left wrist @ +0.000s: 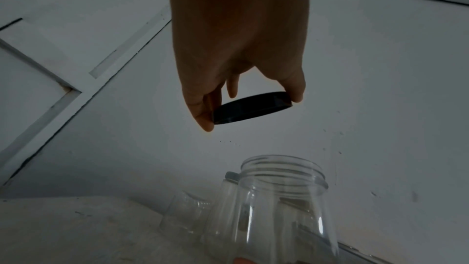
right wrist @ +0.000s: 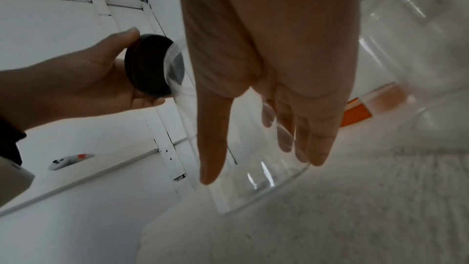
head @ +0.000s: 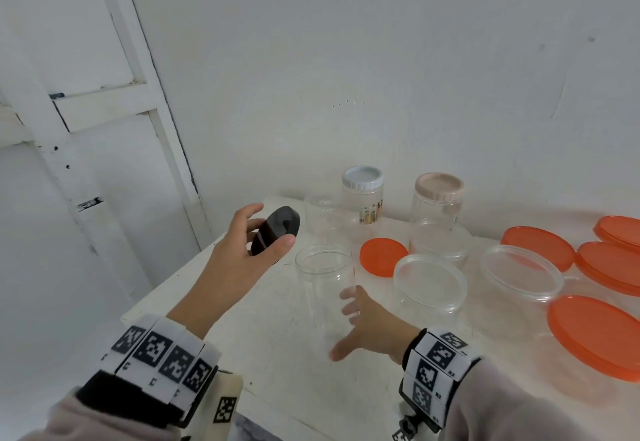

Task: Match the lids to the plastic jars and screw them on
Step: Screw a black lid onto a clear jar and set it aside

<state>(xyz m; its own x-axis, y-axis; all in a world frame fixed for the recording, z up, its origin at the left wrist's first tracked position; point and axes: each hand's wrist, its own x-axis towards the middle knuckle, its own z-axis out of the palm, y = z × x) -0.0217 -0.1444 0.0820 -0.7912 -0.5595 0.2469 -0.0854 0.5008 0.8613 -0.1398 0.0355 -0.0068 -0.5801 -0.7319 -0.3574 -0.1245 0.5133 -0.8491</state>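
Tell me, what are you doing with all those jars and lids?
A person is matching lids to jars. The left hand holds a round black plastic lid in the air, just beside the open mouth of a tall clear plastic jar. The right hand has its fingers spread around that jar on the white table. The lid is not on yet. Flat orange lids and wide clear tubs wait nearby.

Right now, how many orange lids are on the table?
5 orange lids: a small lid beside the open jar, three at the far right, a large lid nearest me. More may lie past the frame's edge.
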